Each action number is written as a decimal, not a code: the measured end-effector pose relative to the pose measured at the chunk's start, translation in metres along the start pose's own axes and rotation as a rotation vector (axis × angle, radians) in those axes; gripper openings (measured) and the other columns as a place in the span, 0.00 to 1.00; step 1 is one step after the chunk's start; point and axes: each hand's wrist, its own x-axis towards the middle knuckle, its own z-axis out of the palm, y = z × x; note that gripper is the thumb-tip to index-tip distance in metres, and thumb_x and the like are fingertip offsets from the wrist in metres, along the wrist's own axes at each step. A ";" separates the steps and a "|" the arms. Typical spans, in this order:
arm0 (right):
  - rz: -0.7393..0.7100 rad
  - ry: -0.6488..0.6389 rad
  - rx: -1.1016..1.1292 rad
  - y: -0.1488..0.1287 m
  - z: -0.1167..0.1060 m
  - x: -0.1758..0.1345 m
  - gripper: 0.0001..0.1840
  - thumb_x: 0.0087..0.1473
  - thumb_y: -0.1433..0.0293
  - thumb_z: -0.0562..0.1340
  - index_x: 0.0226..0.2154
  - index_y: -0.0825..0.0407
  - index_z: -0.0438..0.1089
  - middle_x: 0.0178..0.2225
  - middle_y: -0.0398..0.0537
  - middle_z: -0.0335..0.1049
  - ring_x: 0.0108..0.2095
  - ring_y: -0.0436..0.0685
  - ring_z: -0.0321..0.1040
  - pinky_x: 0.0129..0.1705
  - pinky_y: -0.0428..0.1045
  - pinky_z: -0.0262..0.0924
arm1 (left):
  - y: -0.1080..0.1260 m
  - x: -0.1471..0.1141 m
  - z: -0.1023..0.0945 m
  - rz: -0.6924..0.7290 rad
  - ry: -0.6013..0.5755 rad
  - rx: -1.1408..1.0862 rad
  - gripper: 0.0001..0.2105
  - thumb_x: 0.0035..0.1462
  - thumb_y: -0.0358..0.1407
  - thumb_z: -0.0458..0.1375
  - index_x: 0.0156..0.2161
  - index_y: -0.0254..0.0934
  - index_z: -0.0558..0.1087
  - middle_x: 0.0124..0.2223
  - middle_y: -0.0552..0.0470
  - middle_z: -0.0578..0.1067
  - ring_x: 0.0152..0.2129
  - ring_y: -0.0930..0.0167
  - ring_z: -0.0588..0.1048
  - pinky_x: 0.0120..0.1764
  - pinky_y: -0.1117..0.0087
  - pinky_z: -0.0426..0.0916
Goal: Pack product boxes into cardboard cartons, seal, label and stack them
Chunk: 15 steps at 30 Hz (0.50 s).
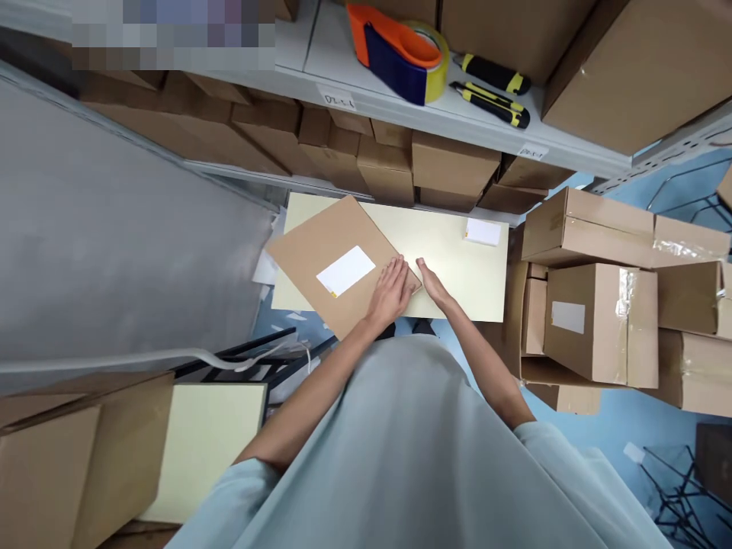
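Observation:
A flat brown cardboard box (309, 244) lies at an angle on the pale table (451, 293), its near corner jutting past the front edge. On its top is a white label (346, 271) with a small yellow mark at one corner. My left hand (392, 288) rests on the box near its right corner, fingers stretched out over the cardboard. Just right of that corner is my right hand (433, 284), turned on edge with the palm facing the box. It holds nothing, and I cannot tell whether it touches the box.
A stack of white labels (483, 232) sits at the table's back right. Above, a shelf (325, 65) bears a tape dispenser (400, 53) and two utility knives (492, 103). Taped cartons (600, 324) crowd the right side. A large open carton (85, 457) stands at lower left.

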 end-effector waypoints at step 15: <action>0.373 0.308 0.453 -0.038 0.061 -0.062 0.30 0.80 0.46 0.49 0.49 0.49 0.78 0.43 0.49 0.82 0.43 0.56 0.80 0.46 0.49 0.73 | -0.127 0.162 -0.183 -0.460 -0.160 0.064 0.38 0.69 0.49 0.53 0.73 0.19 0.69 0.73 0.22 0.73 0.72 0.43 0.70 0.72 0.47 0.63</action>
